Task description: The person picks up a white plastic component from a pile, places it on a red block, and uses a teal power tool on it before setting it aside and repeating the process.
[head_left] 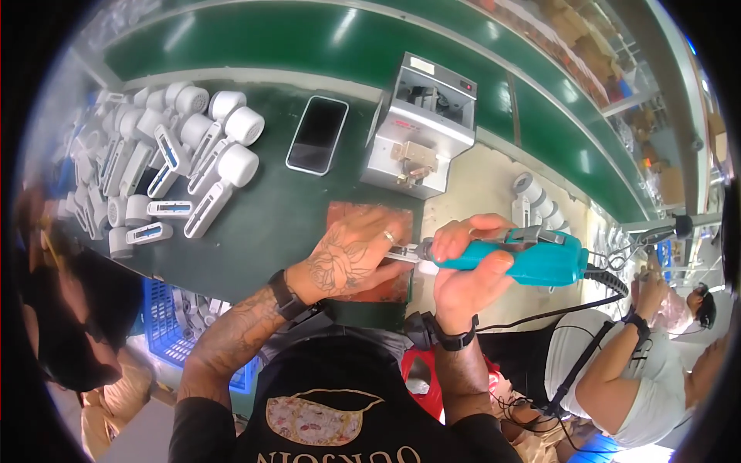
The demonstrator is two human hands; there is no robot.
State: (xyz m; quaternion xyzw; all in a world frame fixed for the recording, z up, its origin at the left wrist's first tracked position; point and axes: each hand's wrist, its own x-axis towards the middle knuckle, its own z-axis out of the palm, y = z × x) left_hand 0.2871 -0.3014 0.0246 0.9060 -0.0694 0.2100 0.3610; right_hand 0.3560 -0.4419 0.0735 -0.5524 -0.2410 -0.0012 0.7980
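Observation:
My left hand (340, 258), with a ring and a tattooed back, holds a small white handle-shaped part (401, 253) down on a reddish-brown mat (395, 289). Its fingers wrap over the part and hide most of it. In my right hand (463, 289) is a teal electric screwdriver (548, 262), lying level with its cable end to the right. The driver's tip points left and meets the slotted end of the part; the exact contact is hard to make out.
Many white round-headed handles (208, 208) are heaped at the left. A phone (318, 135) and a silver screw feeder (417, 127) stand behind the mat. More white pieces (532, 193) lie right. A blue crate (162, 316) sits below the table edge; a co-worker (610, 363) is close at right.

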